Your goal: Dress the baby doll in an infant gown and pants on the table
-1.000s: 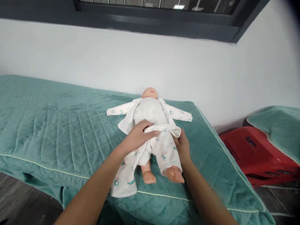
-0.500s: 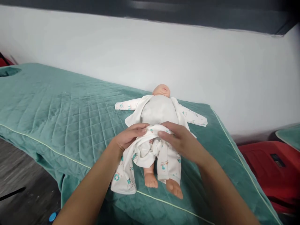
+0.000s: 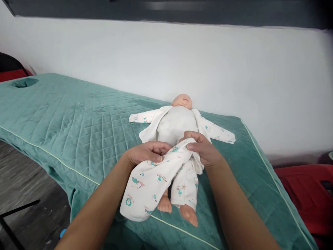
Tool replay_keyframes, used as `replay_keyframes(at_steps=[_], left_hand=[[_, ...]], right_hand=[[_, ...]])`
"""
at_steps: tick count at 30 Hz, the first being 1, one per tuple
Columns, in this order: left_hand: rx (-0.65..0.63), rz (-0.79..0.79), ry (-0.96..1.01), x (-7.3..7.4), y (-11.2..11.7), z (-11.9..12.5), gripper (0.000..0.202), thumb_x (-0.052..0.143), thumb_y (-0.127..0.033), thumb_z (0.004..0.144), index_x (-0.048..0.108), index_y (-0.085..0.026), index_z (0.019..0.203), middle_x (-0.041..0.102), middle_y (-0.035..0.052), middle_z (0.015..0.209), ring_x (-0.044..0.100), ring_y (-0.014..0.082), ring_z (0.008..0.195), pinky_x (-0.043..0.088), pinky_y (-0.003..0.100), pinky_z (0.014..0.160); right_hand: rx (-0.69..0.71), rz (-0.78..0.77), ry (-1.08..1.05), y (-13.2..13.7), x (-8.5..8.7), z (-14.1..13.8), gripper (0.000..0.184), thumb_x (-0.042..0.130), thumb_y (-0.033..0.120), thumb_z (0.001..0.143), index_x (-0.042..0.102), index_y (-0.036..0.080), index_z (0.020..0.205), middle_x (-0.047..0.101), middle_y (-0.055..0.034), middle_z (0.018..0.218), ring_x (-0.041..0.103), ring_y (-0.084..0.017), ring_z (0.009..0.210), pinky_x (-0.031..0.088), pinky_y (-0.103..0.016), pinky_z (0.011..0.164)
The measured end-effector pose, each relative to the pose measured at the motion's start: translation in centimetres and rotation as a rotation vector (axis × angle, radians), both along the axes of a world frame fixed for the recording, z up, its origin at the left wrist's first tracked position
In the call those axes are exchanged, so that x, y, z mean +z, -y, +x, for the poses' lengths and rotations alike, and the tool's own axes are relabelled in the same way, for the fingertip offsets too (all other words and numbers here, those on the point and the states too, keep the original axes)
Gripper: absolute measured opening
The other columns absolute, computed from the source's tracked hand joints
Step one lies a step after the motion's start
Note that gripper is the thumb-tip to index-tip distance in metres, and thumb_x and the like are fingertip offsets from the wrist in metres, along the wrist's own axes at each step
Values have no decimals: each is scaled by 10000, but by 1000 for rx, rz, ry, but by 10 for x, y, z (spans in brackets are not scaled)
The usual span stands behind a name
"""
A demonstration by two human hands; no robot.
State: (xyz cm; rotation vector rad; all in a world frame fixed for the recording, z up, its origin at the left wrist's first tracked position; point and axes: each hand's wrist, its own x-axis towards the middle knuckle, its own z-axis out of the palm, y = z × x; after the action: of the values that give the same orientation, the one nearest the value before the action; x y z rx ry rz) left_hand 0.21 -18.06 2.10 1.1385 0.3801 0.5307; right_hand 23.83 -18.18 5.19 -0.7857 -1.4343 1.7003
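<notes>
A baby doll (image 3: 179,121) lies on its back on the green quilted bed cover, its feet toward me. It wears a white printed jacket (image 3: 220,131) that hangs open over its grey-white torso. White printed baby pants (image 3: 148,184) cover the doll's leg on the right; the other pant leg lies loose over the bare leg. My left hand (image 3: 149,152) pinches the pants' upper edge on the left side. With thumb and fingers, my right hand (image 3: 201,147) grips the bunched waistband near the doll's hip. Both bare feet (image 3: 189,214) show below the cloth.
The green quilted cover (image 3: 78,114) spreads over a long bed with a face hole (image 3: 24,82) at its far left. A white wall (image 3: 156,59) stands behind. Red chairs (image 3: 303,194) are at the right, and a black metal leg (image 3: 19,209) is at lower left.
My hands have pulled the waistband up and to the right. The loose pant leg now lies flatter and spreads across the doll's bare leg. The view has shifted slightly left.
</notes>
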Motion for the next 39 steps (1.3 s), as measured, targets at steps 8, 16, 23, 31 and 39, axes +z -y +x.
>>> replay_keyframes(at_steps=[8,16,23,31,39], left_hand=[[251,-64,-19,-5,8,5,414,879,-351,583,670,-127,862,653,11,733,575,112,585,430,205,536],[521,-69,99,-15,1,10,393,823,-452,664,635,-159,847,592,-10,672,570,122,609,452,233,625],[442,-52,43,-12,3,9,554,891,-450,551,692,-113,944,679,27,763,589,126,624,429,215,563],[435,-148,109,-16,9,9,505,877,-366,584,699,-115,985,731,69,805,673,186,645,515,270,619],[547,-103,128,-22,5,13,409,836,-382,682,680,-143,975,723,32,811,660,153,670,508,244,651]], right_hand=[[67,-48,4,0,3,-7,347,813,387,716,528,198,775,418,107,506,231,-26,405,172,-154,387],[120,-55,293,10,16,-19,371,817,348,710,720,175,1023,733,-33,934,660,-187,785,526,-287,683],[-186,-214,-75,5,7,-29,240,805,298,706,691,171,875,677,9,732,623,-135,649,500,-247,624],[-87,-33,81,12,8,-32,301,769,431,771,661,179,897,653,8,768,586,-127,656,460,-237,585],[132,125,363,16,13,-31,382,807,369,723,737,207,1062,749,-29,995,675,-220,891,527,-313,757]])
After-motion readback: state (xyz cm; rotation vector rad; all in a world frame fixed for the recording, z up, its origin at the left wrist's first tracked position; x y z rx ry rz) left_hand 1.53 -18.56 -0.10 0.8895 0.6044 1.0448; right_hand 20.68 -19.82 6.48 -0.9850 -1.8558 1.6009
